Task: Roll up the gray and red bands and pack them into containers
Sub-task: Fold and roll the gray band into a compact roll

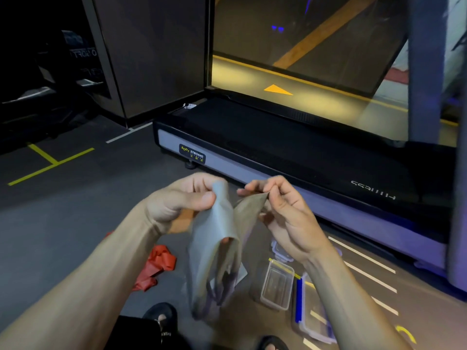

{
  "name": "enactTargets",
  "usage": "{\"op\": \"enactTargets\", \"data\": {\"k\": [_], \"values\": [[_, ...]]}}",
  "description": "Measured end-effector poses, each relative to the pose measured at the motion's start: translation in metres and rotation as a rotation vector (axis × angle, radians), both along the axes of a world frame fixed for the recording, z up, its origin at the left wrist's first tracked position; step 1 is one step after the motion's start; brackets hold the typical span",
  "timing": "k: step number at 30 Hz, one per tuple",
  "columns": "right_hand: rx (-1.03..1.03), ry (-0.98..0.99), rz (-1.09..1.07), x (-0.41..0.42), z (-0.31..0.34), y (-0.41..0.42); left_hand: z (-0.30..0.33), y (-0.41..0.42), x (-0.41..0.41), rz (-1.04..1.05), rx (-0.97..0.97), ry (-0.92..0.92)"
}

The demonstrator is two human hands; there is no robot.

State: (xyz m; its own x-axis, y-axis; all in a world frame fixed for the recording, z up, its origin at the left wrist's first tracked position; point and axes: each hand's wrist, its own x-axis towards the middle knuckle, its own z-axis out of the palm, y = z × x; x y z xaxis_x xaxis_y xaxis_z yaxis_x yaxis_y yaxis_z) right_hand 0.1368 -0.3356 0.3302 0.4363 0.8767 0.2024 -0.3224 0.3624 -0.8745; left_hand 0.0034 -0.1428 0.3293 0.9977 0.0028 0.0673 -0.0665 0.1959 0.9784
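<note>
Hands hold the gray band point(214, 238) up at its top edge — the left hand point(182, 198) pinches one corner between thumb and fingers, the right hand point(280, 208) pinches the other, and the rest hangs limp toward the floor point(63, 223). It looks thin, light and floppy, likely stretchy, so rolling should start from a flattened end. The red band point(156, 266) lies crumpled below left, a clear container point(276, 286) below right — the treadmill point(278, 147) edge crowds the far side.

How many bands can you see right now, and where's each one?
2. The gray band hangs between the left hand and right hand, pinched at its top edge. The red band lies crumpled on the floor under the left forearm, partly hidden.
</note>
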Motion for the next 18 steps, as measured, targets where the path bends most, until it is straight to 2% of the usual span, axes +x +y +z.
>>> {"op": "enactTargets", "data": {"k": [2,4,8,11,18], "values": [[0.028,0.027,0.037,-0.003,0.005,0.001,0.003,-0.002,0.003,-0.046,0.153,0.009],[0.04,0.009,0.061,-0.007,0.007,0.004,0.007,-0.006,0.004,-0.059,0.215,0.057],[0.045,-0.027,0.098,-0.013,0.01,0.007,0.006,-0.004,0.002,-0.182,0.086,0.111],[0.055,-0.018,0.086,-0.01,0.016,0.002,0.005,-0.004,0.001,-0.207,0.116,0.091],[-0.2,-0.5,-0.016,-0.018,0.006,0.008,0.006,-0.008,0.005,-0.113,0.197,0.087]]}}
